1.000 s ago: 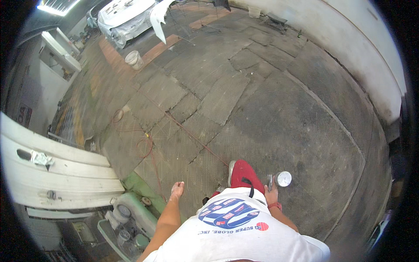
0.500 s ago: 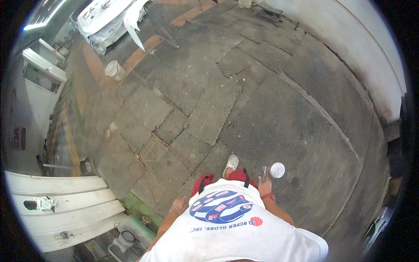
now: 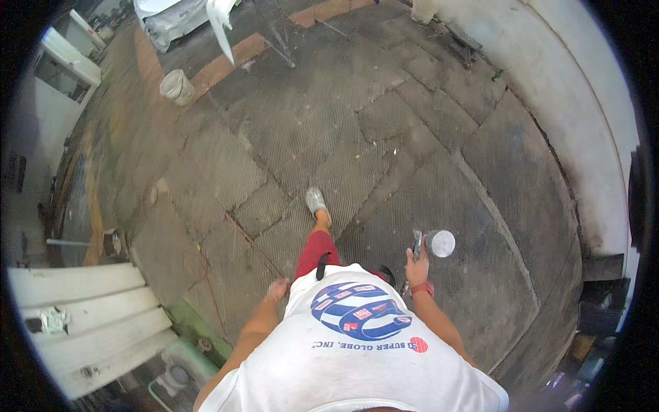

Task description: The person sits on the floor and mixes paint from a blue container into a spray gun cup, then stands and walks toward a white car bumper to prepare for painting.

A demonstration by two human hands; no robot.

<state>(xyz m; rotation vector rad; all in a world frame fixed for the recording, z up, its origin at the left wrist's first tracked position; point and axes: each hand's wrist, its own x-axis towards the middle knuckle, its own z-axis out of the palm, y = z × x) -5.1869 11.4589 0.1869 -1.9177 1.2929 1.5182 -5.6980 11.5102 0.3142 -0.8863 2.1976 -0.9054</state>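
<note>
The right hand [image 3: 417,268] grips a silvery metal spray gun with a round, white-topped cup [image 3: 439,244] — above the grey ribbed floor [image 3: 473,302]. The left hand [image 3: 278,289] hangs beside the red shorts [image 3: 315,252] — spread or curled, I cannot tell

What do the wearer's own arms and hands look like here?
The left hand and right hand are ungloved; the white cloth shirt with a blue print leaves both forearms bare. A red band, possibly a watch, circles the right wrist; the left shows none.
</note>
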